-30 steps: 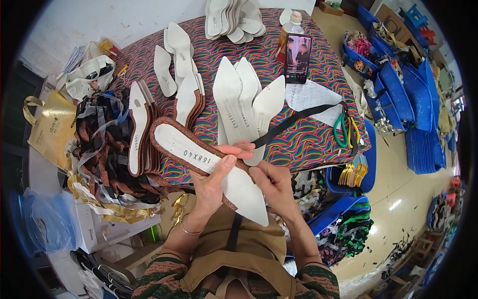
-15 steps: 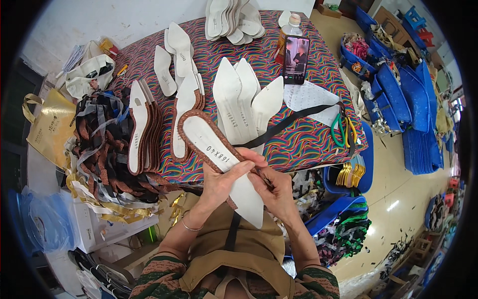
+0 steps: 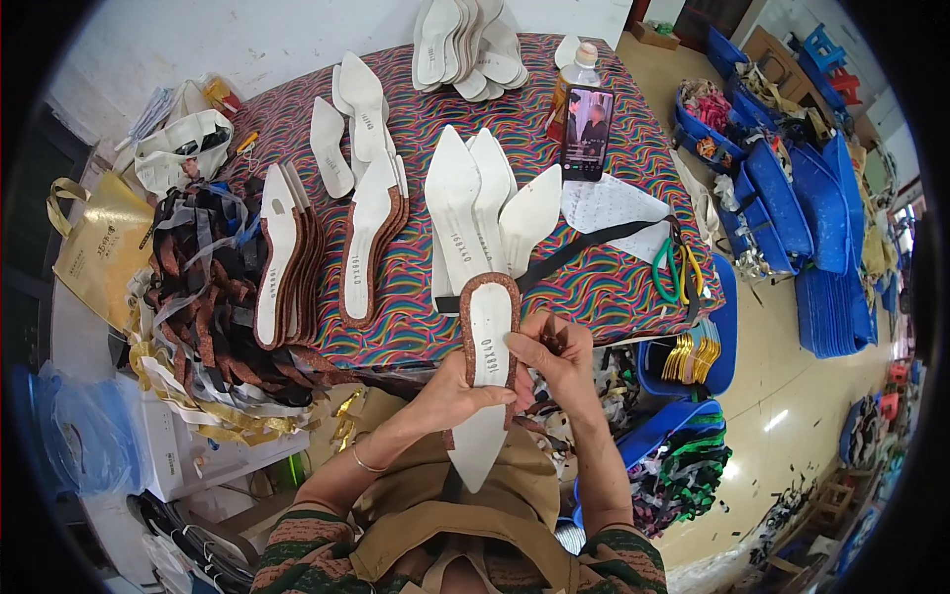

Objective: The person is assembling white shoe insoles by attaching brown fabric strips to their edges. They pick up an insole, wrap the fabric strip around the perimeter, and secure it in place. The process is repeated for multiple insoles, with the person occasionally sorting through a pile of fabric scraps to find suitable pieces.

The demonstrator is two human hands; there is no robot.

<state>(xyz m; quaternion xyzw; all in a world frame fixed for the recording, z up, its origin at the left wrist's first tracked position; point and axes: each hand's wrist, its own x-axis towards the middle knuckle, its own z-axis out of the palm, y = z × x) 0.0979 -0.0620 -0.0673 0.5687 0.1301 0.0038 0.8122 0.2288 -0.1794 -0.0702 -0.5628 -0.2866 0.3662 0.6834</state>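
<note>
Striped, many-coloured cloth covers the bench [image 3: 416, 297], which fills the upper middle of the frame, with bare floor at the right.

Nearest, at lower centre, both hands hold one sole [image 3: 487, 371] over the person's lap. It is white with a brown edge round its rounded end. Its long axis runs almost straight up and down the frame, the rounded end toward the bench and the pointed end toward the body. The left hand [image 3: 457, 393] is closed round its left edge at mid-length, thumb on the white face. The right hand [image 3: 559, 358] sits just to the right of the rounded end, fingers pinched on a small dark piece [image 3: 552, 335] that touches the sole's right edge. So the sole lies between the two hands, the left carrying it and the right at its rim.

Just beyond, a black strap [image 3: 584, 247] runs from the bench edge up to the right, toward green and yellow pliers [image 3: 673, 269]. White soles [image 3: 485, 198] stand in a fan at centre; brown-edged stacks [image 3: 287, 267] lie to their left, beside a heap of straps [image 3: 213, 317].

Farther back stand a phone [image 3: 587, 134] leaning on a bottle [image 3: 579, 69], and more soles [image 3: 465, 45] at the top.

Right of the bench, blue bins [image 3: 727, 327] hold gold pieces [image 3: 693, 351] and coloured scraps; farther blue crates [image 3: 821, 228] sit on the floor, and what they hold cannot be made out. A gold bag [image 3: 99, 247] hangs at the left.
</note>
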